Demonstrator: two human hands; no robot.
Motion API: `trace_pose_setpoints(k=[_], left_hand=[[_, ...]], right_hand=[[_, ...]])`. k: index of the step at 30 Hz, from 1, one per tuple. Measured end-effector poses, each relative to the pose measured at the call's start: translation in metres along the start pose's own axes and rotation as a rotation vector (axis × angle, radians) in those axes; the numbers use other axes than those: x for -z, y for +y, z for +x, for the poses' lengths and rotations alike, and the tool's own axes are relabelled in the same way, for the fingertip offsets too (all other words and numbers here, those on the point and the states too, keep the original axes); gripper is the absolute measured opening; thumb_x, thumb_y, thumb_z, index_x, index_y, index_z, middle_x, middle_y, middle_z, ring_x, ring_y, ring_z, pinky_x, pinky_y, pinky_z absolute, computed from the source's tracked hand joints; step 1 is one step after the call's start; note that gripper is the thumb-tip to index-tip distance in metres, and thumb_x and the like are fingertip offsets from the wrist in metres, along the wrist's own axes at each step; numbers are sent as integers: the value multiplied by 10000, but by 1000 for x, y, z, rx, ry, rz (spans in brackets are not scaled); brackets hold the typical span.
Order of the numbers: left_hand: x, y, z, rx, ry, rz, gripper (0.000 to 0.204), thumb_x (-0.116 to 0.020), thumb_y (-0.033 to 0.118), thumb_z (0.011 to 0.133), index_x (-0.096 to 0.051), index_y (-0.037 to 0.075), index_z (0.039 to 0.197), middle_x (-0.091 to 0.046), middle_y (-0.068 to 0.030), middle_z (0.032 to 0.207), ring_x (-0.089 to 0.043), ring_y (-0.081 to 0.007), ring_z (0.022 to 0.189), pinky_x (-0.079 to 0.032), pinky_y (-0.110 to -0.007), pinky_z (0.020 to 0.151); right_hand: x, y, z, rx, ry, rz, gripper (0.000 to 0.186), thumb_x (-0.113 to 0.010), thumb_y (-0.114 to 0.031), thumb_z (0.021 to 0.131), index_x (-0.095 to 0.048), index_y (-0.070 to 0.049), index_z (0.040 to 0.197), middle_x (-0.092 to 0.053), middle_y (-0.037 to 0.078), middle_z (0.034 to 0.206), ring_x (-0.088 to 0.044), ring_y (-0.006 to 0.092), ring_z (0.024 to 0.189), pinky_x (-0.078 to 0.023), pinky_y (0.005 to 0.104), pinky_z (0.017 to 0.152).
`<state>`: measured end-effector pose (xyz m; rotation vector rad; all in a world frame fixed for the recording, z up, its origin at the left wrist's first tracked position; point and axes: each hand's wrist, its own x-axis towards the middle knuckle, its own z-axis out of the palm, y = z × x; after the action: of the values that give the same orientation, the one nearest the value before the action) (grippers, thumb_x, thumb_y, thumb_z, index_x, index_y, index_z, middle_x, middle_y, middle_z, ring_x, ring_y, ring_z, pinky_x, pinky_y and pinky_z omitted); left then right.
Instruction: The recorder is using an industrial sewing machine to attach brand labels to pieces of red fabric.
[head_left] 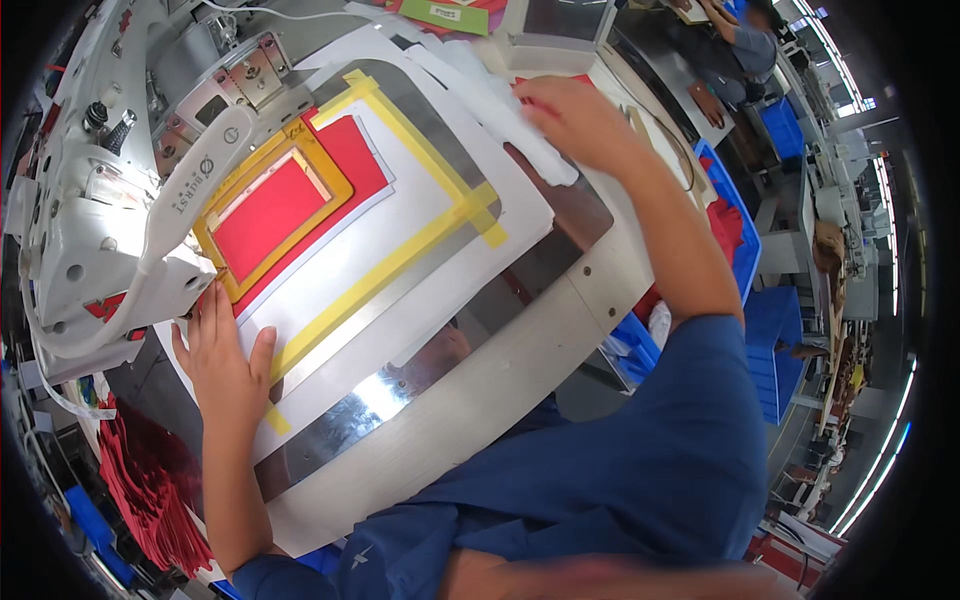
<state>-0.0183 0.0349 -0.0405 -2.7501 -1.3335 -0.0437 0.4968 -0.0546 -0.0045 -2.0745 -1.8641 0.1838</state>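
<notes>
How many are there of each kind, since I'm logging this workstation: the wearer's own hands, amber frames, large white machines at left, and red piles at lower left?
Own hands: 2 (left hand, right hand)
Amber frame: 1
Large white machine: 1
Red pile: 1 (its pieces overlap too much to count)
Total: 5

Dark lettering and a round emblem mark the curved white arm (178, 215), handwritten strokes the yellow frame (290, 244), and tiny print the label (445, 13) on the green piece (477, 21).
</notes>
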Motion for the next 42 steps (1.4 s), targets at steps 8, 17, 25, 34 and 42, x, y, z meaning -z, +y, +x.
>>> trace_pose_setpoints(k=[8,17,25,34,42], left_hand=[[11,-2,-3,57,-65,-54,766,-654,435,1036,-459,-37,1606,-500,-216,1651,-435,-376,1555,-187,-631,1301],[46,18,8,59,-144,-70,673,-737,463,975,-643,-43,1409,-657,-243,1447,-651,-397,1270,-480,-526,1092],[2,17,13,-127,261,-173,572,-805,424,920,-721,-1,1293,-696,-149,1177,-669,-304,994,-519,-440,874],[-2,15,9,-174,313,-156,454,-834,349,870,-766,32,1187,-610,-55,882,-600,-261,855,-445,-423,783],[-4,16,13,-145,316,-183,529,-847,355,859,-751,61,1287,-604,-49,923,-592,-260,867,-423,-431,838]], right_hand=[[8,110,-21,-238,-38,126,427,-744,-43,953,-728,-61,1379,-775,150,1312,-725,300,1232,-527,396,1092],[12,144,-26,-240,-6,129,288,-768,-20,911,-759,-15,1199,-774,97,1155,-713,191,1081,-535,332,988],[30,27,18,-51,42,403,217,-658,-9,1015,-745,4,1213,-653,149,1444,-612,199,1320,-441,339,1124],[-90,-222,112,472,-296,294,258,-611,-42,959,-772,-23,1160,-769,147,1051,-726,287,1059,-569,411,928],[-116,-224,120,452,-197,209,298,-621,-76,927,-798,-26,1162,-796,197,1093,-761,357,1000,-582,432,950]])
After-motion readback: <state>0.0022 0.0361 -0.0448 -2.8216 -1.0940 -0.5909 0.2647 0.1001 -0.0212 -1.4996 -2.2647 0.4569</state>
